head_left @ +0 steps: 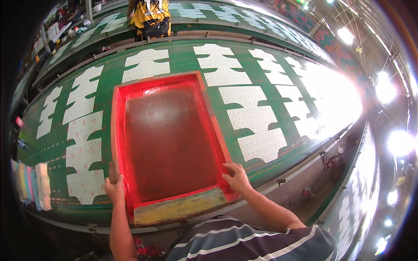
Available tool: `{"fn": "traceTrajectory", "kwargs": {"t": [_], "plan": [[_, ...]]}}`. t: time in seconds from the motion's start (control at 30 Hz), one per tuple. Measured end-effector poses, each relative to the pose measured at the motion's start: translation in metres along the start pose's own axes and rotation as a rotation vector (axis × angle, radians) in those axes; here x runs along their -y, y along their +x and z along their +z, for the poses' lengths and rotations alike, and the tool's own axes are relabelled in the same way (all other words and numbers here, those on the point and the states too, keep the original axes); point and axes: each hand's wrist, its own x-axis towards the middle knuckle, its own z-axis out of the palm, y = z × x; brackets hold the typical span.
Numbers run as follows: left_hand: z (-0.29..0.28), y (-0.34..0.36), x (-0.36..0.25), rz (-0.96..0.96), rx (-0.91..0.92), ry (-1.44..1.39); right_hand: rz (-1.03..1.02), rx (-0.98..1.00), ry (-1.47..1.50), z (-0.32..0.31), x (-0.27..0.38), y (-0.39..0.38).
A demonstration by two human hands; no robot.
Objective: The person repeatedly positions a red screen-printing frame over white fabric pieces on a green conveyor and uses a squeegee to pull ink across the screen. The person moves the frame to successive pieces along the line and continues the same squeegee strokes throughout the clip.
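A large screen-printing frame [170,139] with red-smeared inner edges and a dark mesh lies on the green printing table [180,54], close in front of me. My left hand [115,189] grips its left side near the lower corner, the thumb pointing up along the rail. On the opposite side my right hand [236,177] holds the right rail, thumb and fingers curled over it. A yellowish strip [178,208] runs along the frame's near end. White cut fabric pieces [257,122] with a small dotted print lie in rows around the frame; whatever lies beneath it is hidden.
Folded coloured cloths [32,185] hang at the table's left end. A person in a yellow and black shirt [151,17] stands beyond the far edge, before another table with fabric pieces. Along the near edge runs a rail [278,182] with metal stops. Glare washes out the right end.
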Motion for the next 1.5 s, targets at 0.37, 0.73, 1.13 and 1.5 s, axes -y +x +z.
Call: {"fn": "traceTrajectory", "kwargs": {"t": [0.37, 0.73, 1.13, 1.5], "plan": [[-0.014, -0.001, -0.023, -0.098, 0.079, -0.182, -0.018, -0.067, 0.057, -0.029, 0.027, -0.008], [0.070, -0.074, -0.134, 0.023, 0.066, -0.424, -0.058, -0.213, 0.149, -0.135, -0.056, 0.051], [0.237, -0.248, -0.268, -0.036, 0.086, -0.464, 0.143, -0.288, 0.147, -0.298, -0.232, 0.114], [0.290, -0.298, -0.302, 0.000, 0.078, -0.392, 0.091, -0.280, 0.168, -0.356, -0.297, 0.129]]}}
